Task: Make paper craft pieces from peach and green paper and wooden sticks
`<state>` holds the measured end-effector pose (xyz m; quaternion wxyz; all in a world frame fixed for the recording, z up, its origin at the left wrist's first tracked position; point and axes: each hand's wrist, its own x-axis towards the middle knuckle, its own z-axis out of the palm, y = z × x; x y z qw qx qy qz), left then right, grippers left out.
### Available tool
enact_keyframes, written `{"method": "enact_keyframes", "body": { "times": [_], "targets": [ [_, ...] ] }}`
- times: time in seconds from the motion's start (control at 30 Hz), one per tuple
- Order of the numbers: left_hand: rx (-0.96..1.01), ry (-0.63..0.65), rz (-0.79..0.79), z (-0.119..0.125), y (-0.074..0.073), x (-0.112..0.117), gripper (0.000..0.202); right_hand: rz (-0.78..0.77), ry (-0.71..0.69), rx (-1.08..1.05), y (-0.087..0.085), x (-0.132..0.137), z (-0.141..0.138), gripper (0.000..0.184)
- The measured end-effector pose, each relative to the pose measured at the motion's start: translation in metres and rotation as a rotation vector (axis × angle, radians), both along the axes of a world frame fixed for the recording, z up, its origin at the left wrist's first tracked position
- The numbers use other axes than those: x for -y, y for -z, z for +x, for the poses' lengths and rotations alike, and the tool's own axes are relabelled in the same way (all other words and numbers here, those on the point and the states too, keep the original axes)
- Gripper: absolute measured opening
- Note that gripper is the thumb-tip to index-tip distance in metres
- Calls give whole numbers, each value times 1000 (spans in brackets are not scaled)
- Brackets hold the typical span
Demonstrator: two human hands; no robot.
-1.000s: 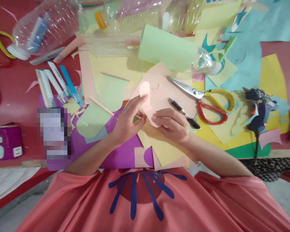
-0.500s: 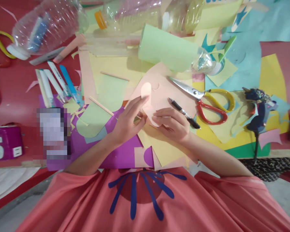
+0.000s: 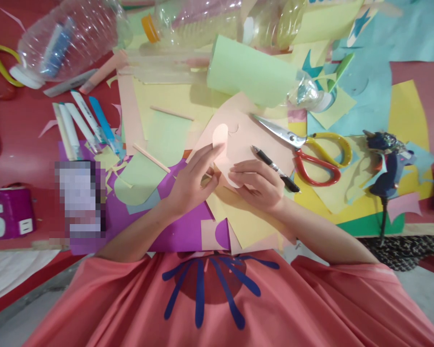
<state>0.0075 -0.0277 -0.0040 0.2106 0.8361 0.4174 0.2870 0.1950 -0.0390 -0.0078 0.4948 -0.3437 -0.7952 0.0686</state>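
A small rounded peach paper cut-out [image 3: 222, 147] sits between my two hands over a larger peach sheet [image 3: 251, 140]. My left hand [image 3: 191, 180] has its fingers stretched out along the cut-out's left edge, with the thumb pinching it from below. My right hand [image 3: 258, 185] lies curled over the cut-out's lower right end and pinches it there. A black pen [image 3: 275, 168] lies just beyond my right knuckles. Red-and-yellow scissors [image 3: 307, 152] lie to the right of the pen.
Coloured paper scraps cover the red table [image 3: 18, 140]. Clear plastic bottles [image 3: 68, 41] and a green paper roll [image 3: 251, 72] lie at the far side. Several markers [image 3: 83, 127] lie left, a blue glue gun [image 3: 386, 164] right, a purple box [image 3: 7, 214] far left.
The peach cut-out has shifted very slightly between my fingers. Both hands stay almost where they were.
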Motion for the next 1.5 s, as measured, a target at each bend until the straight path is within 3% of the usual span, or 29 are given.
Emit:
{"method": "enact_keyframes", "body": {
  "times": [0.67,1.5],
  "targets": [
    [60,50,54,1,0,0,57,-11,31,-3,1,0,2,25],
    [-9,76,87,1,-2,2,47,11,53,22,8,-4,4,14]
  ]
}}
